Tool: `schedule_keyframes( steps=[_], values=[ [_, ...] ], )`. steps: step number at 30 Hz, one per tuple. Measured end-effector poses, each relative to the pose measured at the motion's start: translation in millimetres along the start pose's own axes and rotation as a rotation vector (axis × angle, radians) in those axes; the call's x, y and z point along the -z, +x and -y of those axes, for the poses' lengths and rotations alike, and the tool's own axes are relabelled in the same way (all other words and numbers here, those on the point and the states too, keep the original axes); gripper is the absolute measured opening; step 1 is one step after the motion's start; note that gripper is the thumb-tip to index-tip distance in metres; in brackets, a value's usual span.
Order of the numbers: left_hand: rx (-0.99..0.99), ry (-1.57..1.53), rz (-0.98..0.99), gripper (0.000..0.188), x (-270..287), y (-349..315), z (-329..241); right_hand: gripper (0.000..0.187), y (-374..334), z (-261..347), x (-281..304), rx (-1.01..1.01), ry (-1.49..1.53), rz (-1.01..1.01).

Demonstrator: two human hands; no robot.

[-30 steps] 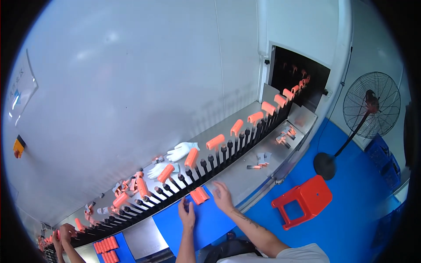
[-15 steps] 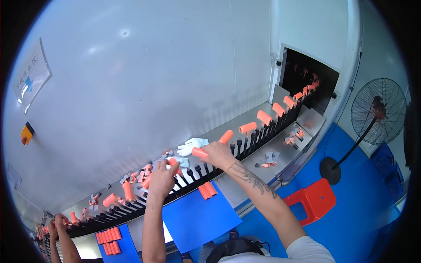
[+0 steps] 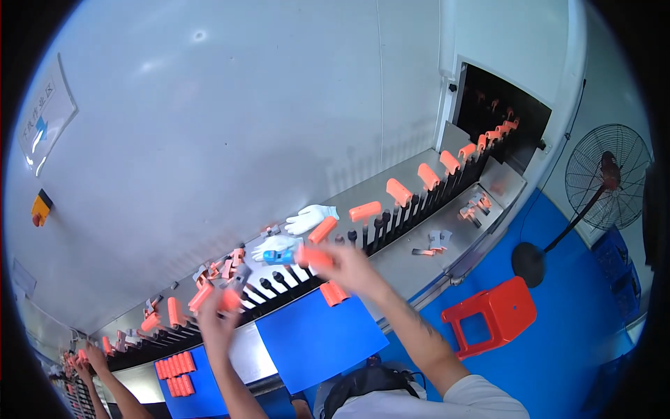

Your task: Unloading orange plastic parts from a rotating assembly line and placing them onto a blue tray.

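Note:
My right hand [image 3: 347, 269] is closed around an orange tube-shaped sleeve [image 3: 314, 257], which it holds over the row of black pegs [image 3: 276, 283] on the conveyor. My left hand [image 3: 216, 322] reaches the pegs further left and grips another orange sleeve [image 3: 230, 300]. Both hands are blurred. Orange sleeves [image 3: 398, 191] sit on pegs running up to the right toward a dark oven opening [image 3: 506, 115]. A few loose orange sleeves [image 3: 333, 292] lie on the blue board [image 3: 317, 342] below my right hand.
Two white gloves [image 3: 310, 218] lie on the steel table behind the pegs. A batch of orange sleeves [image 3: 178, 365] rests at the lower left, near a co-worker's hand [image 3: 93, 356]. A red stool [image 3: 488, 314] and a standing fan [image 3: 604, 185] are on the blue floor.
Both hands rose from the blue board to the peg row. They then shifted left along it, each carrying an orange sleeve.

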State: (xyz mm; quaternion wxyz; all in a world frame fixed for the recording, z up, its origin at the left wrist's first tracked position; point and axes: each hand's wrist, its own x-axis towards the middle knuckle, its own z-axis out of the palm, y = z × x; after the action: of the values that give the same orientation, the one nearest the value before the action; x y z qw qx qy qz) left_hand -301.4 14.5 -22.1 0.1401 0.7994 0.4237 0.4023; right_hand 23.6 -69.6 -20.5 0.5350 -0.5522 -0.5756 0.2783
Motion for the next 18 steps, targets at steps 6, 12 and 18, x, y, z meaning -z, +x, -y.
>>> schedule_keyframes(
  steps=[6, 12, 18],
  values=[
    [-0.168, 0.048, 0.550, 0.037, -133.0, -111.9, 6.8, 0.032, -132.6, -121.2, -93.1, -0.093, -0.337, -0.127],
    [0.184, 0.010, 0.245, 0.054, -181.5, -148.8, 23.9, 0.030, -151.9, -146.7, -111.4, 0.048, -0.546, -0.002],
    [0.188, -0.016, 0.325, 0.046, -191.6, -140.0, 11.7, 0.030, -126.9, -144.9, -101.7, 0.197, -0.817, -0.001]
  ],
)
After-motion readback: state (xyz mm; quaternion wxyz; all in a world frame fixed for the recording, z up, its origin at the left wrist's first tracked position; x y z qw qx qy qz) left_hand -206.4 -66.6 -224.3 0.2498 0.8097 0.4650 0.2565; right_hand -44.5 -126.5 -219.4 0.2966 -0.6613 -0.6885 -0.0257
